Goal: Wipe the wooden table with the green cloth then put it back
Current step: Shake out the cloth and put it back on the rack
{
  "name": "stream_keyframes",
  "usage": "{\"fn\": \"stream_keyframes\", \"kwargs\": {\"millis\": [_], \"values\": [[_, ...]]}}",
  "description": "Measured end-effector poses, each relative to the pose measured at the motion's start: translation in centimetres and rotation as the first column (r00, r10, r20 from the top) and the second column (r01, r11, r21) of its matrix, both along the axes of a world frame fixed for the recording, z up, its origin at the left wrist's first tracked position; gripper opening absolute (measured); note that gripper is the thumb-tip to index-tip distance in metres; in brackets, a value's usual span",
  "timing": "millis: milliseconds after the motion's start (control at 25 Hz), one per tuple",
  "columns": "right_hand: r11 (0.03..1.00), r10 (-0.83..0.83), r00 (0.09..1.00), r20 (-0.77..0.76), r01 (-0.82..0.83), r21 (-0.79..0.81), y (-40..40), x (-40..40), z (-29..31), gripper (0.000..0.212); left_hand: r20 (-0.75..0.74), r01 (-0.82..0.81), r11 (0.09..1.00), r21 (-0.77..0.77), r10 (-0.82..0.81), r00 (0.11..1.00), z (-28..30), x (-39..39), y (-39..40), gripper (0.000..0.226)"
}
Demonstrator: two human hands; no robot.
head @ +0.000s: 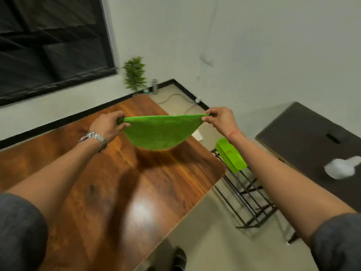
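Observation:
The green cloth (159,132) hangs stretched in the air above the wooden table (109,192), sagging in the middle, its shadow on the wood below. My left hand (109,126), with a metal watch on the wrist, grips the cloth's left corner. My right hand (218,120), with a red thread on the wrist, pinches the right corner between thumb and fingers. The cloth does not touch the table.
A green tray (231,157) sits on a black wire rack (246,196) right of the table. A dark table (304,133) with a white object (341,168) stands at far right. A potted plant (134,74), a metal bottle (154,86) and cables lie in the far corner.

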State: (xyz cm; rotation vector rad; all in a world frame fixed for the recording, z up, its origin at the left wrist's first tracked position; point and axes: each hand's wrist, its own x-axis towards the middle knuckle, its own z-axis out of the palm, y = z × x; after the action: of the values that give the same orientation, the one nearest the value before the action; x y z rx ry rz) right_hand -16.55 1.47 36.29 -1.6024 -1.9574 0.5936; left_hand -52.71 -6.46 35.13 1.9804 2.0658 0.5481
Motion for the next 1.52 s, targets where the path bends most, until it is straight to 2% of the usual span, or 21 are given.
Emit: {"fn": "stream_keyframes", "kwargs": {"millis": [200, 400, 560, 720, 880, 1120, 1320, 1520], "values": [[0.964, -0.264, 0.964, 0.027, 0.263, 0.043, -4.6, 13.6, 2.1, 0.016, 0.104, 0.227, 0.973, 0.040, -0.230, 0.968, 0.7, 12.8, 5.0, 0.010], [0.885, -0.464, 0.886, 0.019, 0.463, 0.044, -9.9, 26.5, 1.9, 0.017, 0.290, 0.405, 0.914, -0.004, -0.386, 0.876, -0.1, 27.3, 7.9, 0.007], [0.823, -0.567, 0.823, -0.042, 0.568, -0.003, -13.7, 35.4, -1.0, 0.014, 0.335, 0.522, 0.852, -0.044, -0.480, 0.811, -2.5, 37.9, 9.0, 0.013], [0.776, -0.627, 0.778, -0.043, 0.619, -0.120, -16.6, 42.2, -6.9, 0.011, 0.310, 0.599, 0.786, -0.152, -0.537, 0.784, -7.5, 46.4, 10.0, 0.012], [0.748, -0.638, 0.770, -0.024, 0.612, -0.256, -17.9, 45.6, -14.3, 0.005, 0.259, 0.602, 0.759, -0.249, -0.547, 0.796, -14.7, 51.3, 10.6, 0.015], [0.692, -0.657, 0.753, -0.005, 0.601, -0.399, -17.1, 47.4, -26.3, 0.010, 0.154, 0.571, 0.723, -0.388, -0.560, 0.814, -25.8, 54.1, 12.3, 0.019], [0.674, -0.664, 0.747, 0.033, 0.616, -0.407, -15.7, 47.9, -32.6, 0.011, 0.142, 0.573, 0.723, -0.387, -0.567, 0.811, -32.5, 55.6, 14.4, 0.021], [0.627, -0.697, 0.716, 0.039, 0.635, -0.450, -14.9, 48.1, -36.2, 0.011, 0.135, 0.596, 0.716, -0.363, -0.593, 0.794, -36.0, 57.1, 15.4, 0.023]]}}
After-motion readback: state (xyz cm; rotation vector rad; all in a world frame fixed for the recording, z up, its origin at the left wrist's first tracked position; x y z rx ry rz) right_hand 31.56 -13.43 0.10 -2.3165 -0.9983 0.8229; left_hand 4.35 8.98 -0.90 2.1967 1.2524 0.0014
